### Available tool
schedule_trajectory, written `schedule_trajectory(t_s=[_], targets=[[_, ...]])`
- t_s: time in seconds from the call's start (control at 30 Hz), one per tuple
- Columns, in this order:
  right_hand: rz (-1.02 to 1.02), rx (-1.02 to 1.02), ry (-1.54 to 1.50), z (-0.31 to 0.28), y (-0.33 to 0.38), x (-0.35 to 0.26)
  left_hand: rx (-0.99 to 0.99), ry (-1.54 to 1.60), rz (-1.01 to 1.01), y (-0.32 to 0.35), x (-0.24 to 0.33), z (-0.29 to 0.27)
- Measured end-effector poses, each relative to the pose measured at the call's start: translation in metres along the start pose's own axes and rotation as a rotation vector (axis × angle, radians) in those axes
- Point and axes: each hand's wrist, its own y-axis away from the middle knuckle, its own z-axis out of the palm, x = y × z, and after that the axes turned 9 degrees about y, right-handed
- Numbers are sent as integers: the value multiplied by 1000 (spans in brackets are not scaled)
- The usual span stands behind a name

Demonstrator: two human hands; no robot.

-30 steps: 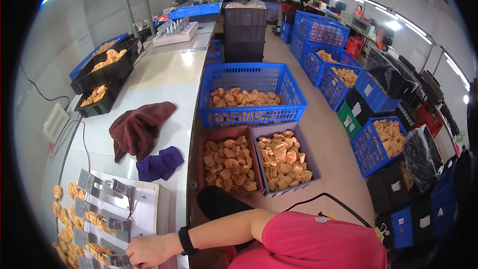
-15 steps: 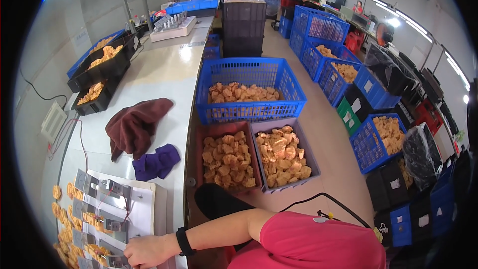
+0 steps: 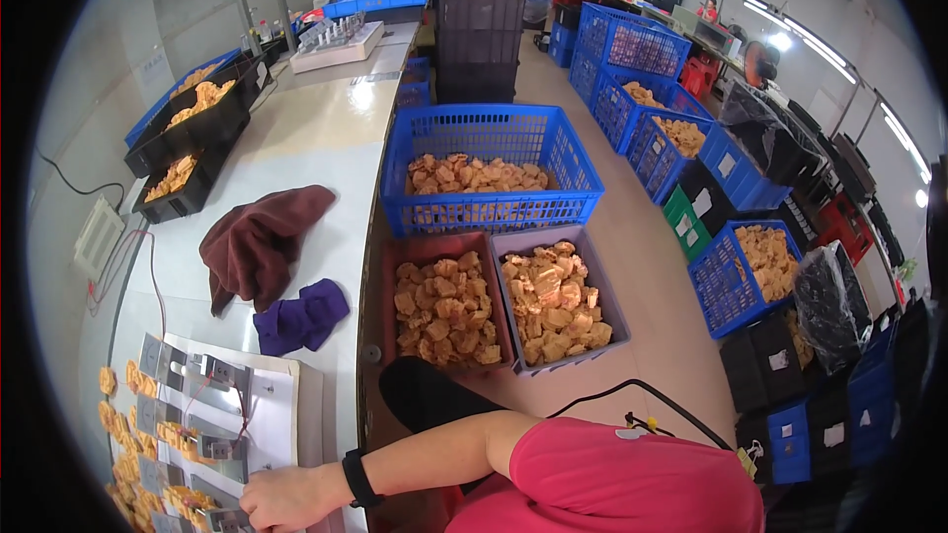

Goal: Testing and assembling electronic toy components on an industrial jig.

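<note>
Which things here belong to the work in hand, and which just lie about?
In use: left hand on the white fixture board; metal clips; small orange parts.
Lying about: maroon cloth; purple cloth; blue basket; black trays.

Your white workbench [image 3: 326, 138] carries a crumpled maroon cloth [image 3: 259, 242] with a purple cloth [image 3: 301, 316] just beside it, and a white board [image 3: 212, 434] with metal clips near your edge. Farther along sit black trays [image 3: 197, 138] of orange pieces and a white rack [image 3: 336, 44]. On the floor [image 3: 652, 266] to your right, a blue basket [image 3: 489, 173] and two bins [image 3: 499, 306] hold more orange pieces.
</note>
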Motion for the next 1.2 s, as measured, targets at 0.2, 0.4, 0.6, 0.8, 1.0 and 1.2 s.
schedule_trajectory(t_s=[0.2,0.4,0.6,0.8,1.0,1.2], targets=[[-1,-20,41,3,-1,1,-8,36,19,1,-1,-1],[0,-4,30,5,0,2,-27,26,-19,0,4,-2],[21,-40,31,1,-1,0,-14,39,-4,0,3,-1],[26,-19,23,-3,1,0,-28,25,-52,-1,4,0],[4,-9,32,-1,-2,-3,4,39,-6,0,2,-1],[40,-3,43,-3,-2,-6,-18,43,-33,0,-1,0]])
